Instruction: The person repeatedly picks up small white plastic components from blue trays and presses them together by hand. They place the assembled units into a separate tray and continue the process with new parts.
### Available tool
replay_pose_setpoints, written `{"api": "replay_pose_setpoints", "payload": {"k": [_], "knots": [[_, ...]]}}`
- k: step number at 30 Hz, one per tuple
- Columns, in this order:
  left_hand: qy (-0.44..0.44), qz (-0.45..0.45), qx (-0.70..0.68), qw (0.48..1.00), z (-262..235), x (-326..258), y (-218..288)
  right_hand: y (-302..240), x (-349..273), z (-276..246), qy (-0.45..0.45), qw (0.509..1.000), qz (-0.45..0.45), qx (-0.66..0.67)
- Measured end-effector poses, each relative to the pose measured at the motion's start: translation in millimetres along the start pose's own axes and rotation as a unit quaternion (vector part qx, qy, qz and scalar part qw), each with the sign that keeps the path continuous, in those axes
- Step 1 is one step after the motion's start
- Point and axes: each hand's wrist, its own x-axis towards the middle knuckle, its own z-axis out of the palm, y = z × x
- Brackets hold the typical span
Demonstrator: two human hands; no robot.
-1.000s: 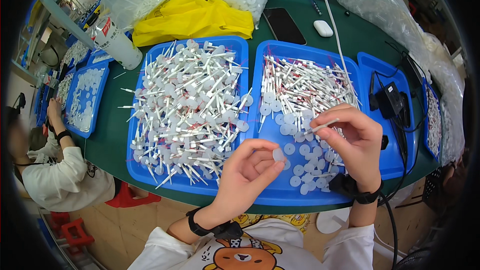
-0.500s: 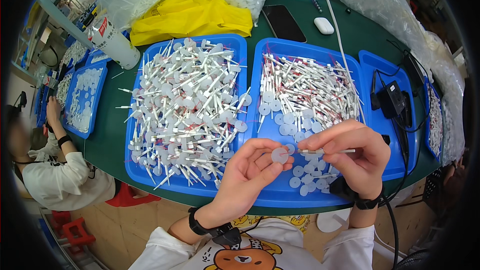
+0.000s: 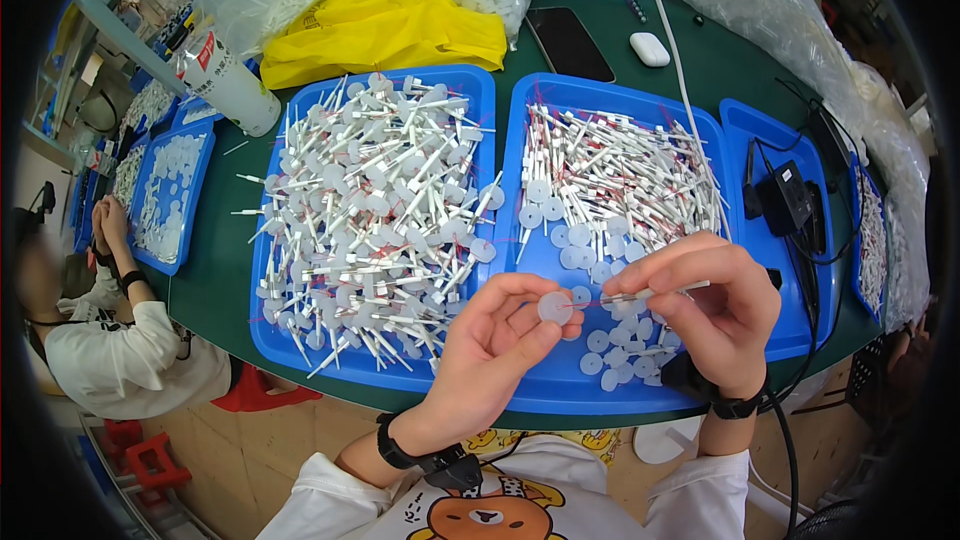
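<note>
Pinching a white disc [image 3: 553, 307] in the left hand [image 3: 497, 345], the right hand [image 3: 712, 312] is gripping a thin stick [image 3: 655, 292] lying crosswise, tip pointing at it

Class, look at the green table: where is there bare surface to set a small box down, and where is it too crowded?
Bare green table shows between the small blue tray of discs and the big left tray of assembled sticks. A smaller patch lies around the phone and white earbud case. Both big trays are crowded; the right tray sits under both hands.
</note>
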Motion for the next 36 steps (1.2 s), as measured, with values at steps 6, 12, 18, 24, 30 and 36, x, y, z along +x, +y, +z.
{"api": "replay_pose_setpoints", "payload": {"k": [6, 12, 18, 24, 30, 36], "knots": [[-0.006, 0.026, 0.029, 0.999, -2, -1, -3, -1, 1, -3, -0.030, 0.999, -0.014, -0.007], [-0.015, 0.006, 0.053, 0.998, -1, -1, -4, -3, 3, -3, -0.076, 0.996, -0.032, -0.017], [-0.032, 0.020, 0.049, 0.998, -2, -1, -4, -6, 4, 4, -0.093, 0.996, 0.017, -0.004], [-0.041, 0.073, 0.053, 0.995, -6, -3, -8, -7, 5, -4, -0.105, 0.993, 0.001, -0.058], [-0.032, 0.134, 0.103, 0.985, -6, -5, -9, -9, 0, -1, -0.101, 0.989, -0.012, -0.109], [-0.016, 0.168, 0.183, 0.969, -2, -14, -3, -10, -6, -1, -0.113, 0.978, -0.060, -0.163]]}}
